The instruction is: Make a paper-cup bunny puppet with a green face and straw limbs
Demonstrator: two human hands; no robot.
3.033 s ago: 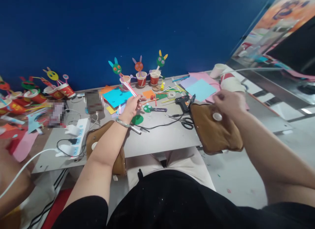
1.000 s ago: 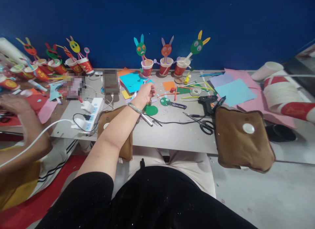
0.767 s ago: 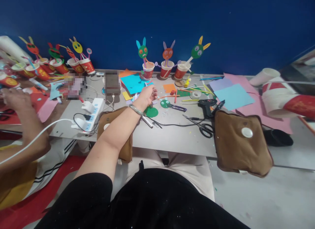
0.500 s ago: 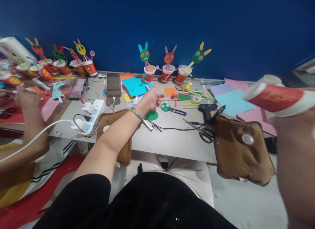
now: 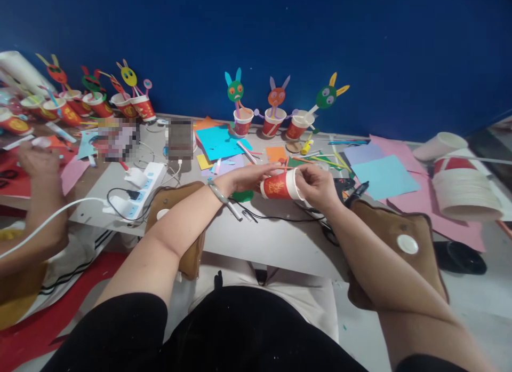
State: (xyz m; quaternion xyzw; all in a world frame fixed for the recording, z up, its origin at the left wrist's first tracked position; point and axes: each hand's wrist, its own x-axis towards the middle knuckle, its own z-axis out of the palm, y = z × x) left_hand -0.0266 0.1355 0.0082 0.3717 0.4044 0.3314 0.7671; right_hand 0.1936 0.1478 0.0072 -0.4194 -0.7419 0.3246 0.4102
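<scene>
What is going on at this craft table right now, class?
A person seated at a grey table holds a red paper cup on its side between both hands: the right hand grips the rim end and the left hand touches the base end. Three finished bunny-face cups stand by the blue wall, with coloured paper sheets and a stack of spare cups nearby. Another person's hand works at the far left.

A red paper cup (image 5: pixel 281 184) with gold print and a white rim lies on its side in the air, just above the middle of the table (image 5: pixel 256 236), its open mouth turned to the right.
</scene>
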